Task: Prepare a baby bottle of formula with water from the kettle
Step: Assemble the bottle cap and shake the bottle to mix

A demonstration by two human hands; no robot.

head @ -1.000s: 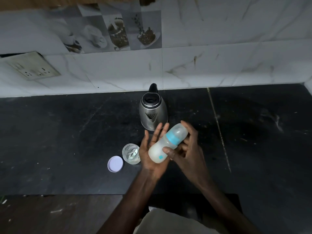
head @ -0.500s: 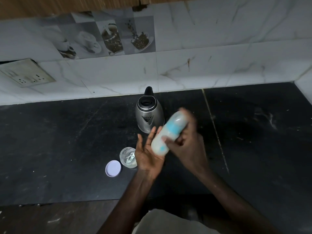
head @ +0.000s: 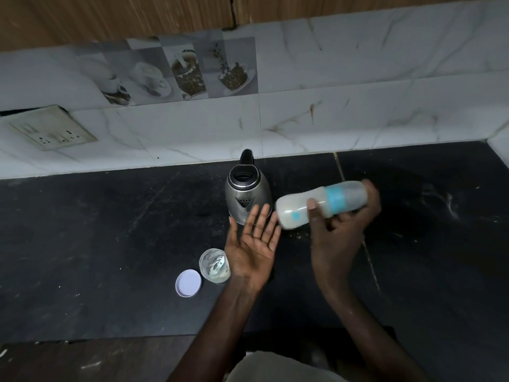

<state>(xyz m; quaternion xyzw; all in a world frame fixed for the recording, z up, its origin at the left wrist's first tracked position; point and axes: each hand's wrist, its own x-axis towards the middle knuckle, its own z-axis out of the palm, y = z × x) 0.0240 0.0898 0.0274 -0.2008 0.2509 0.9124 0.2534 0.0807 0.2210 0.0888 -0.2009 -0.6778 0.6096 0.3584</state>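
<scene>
My right hand (head: 337, 232) grips a capped baby bottle (head: 296, 209) with a blue ring, holding it on its side above the counter. Milky white liquid fills its base end, which points left. My left hand (head: 254, 248) is palm up with straight fingers, just left of the bottle's base and apart from it. A steel kettle (head: 248, 197) with a black handle stands behind my left hand, near the wall.
A small clear jar (head: 214, 266) stands left of my left wrist, with its white lid (head: 188, 283) lying beside it. The black stone counter (head: 110, 230) runs to a tiled wall. A socket plate (head: 52, 132) sits on the wall at the left.
The bottle left my left palm and swung right, now lying sideways in my right hand alone. My left hand stayed palm up. The view tilted up slightly.
</scene>
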